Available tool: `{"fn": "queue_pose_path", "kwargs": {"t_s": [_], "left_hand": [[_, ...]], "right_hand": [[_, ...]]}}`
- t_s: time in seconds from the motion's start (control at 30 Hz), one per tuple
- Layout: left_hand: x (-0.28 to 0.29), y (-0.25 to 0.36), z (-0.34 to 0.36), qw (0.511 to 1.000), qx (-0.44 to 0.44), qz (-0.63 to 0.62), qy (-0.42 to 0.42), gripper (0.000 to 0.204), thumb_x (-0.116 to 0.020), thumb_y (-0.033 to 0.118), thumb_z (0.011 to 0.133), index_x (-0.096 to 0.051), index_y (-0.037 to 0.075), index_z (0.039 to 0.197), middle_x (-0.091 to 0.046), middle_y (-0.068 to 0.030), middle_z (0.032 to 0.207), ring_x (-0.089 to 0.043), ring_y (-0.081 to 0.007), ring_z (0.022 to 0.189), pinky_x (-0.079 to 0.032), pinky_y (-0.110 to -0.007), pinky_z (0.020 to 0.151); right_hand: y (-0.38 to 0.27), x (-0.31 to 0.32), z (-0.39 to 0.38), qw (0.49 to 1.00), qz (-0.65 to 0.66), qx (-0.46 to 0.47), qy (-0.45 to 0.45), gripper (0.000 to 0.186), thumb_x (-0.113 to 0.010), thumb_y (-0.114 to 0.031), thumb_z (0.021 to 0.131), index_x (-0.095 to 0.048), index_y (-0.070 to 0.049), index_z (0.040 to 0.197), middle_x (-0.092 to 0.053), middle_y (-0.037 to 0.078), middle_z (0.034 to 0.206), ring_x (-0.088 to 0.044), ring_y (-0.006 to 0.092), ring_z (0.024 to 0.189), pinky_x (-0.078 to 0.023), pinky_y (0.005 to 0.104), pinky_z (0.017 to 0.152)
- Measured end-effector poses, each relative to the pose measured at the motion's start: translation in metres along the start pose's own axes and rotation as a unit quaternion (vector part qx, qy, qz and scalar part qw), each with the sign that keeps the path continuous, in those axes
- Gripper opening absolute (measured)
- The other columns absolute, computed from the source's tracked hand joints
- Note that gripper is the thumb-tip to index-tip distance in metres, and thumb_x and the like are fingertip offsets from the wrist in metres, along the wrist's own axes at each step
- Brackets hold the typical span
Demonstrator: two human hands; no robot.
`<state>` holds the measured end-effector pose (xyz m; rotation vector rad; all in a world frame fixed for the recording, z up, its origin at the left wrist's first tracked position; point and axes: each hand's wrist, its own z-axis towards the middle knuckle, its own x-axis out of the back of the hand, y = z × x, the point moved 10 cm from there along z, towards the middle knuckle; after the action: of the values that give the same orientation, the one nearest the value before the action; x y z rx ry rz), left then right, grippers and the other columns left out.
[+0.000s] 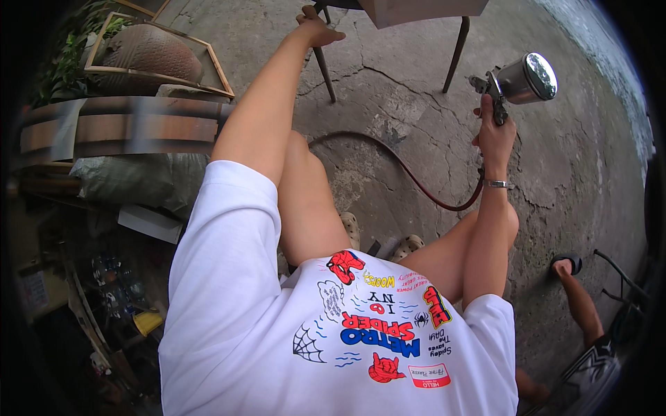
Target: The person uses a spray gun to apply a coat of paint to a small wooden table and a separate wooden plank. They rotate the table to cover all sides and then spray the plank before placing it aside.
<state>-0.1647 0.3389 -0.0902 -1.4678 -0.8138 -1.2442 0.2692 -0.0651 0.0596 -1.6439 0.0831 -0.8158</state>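
Note:
On the right, my right hand is closed round the handle of a metal spray gun. A shiny silver cup is fixed to the gun, facing up and right. A dark red hose runs from below that hand in a curve across the ground to the left. My left hand reaches to the top edge, thumb stretched out, over one leg of a metal-legged stool; whether it touches the stool I cannot tell. A pale box-like thing sits on the stool, cut off by the frame.
Cracked concrete lies around the stool. At left are a wooden frame, a large brown ribbed pot, taped curved boards and a stuffed sack. Another person's leg shows at lower right, beside dark metal bars.

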Motion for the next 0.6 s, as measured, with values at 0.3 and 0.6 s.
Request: {"fn": "queue_pose_path", "kwargs": {"t_s": [0.3,0.6], "left_hand": [[0.013,0.070,0.009,0.989,-0.024,0.140,-0.036,0.068,-0.039,0.071,0.100,-0.018,0.046,0.159,-0.034,-0.0277,0.117,-0.031,-0.0387,0.103,-0.030,-0.045,0.080],[-0.024,-0.045,0.010,0.922,-0.029,-0.231,0.308,0.054,-0.033,0.058,0.107,-0.019,0.049,0.159,-0.043,-0.0184,0.112,-0.038,-0.0303,0.090,-0.033,-0.043,0.067]], "right_hand": [[0.011,0.019,0.005,0.999,-0.021,-0.015,0.035,0.070,-0.064,-0.063,0.094,-0.071,0.007,0.089,-0.071,0.009,0.071,-0.064,0.0169,0.045,-0.045,0.0316,0.039],[0.002,0.013,-0.004,1.000,-0.004,0.006,0.010,0.065,-0.065,-0.058,0.095,-0.071,0.005,0.083,-0.066,0.007,0.060,-0.064,0.0178,0.043,-0.045,0.0314,0.038]]}}
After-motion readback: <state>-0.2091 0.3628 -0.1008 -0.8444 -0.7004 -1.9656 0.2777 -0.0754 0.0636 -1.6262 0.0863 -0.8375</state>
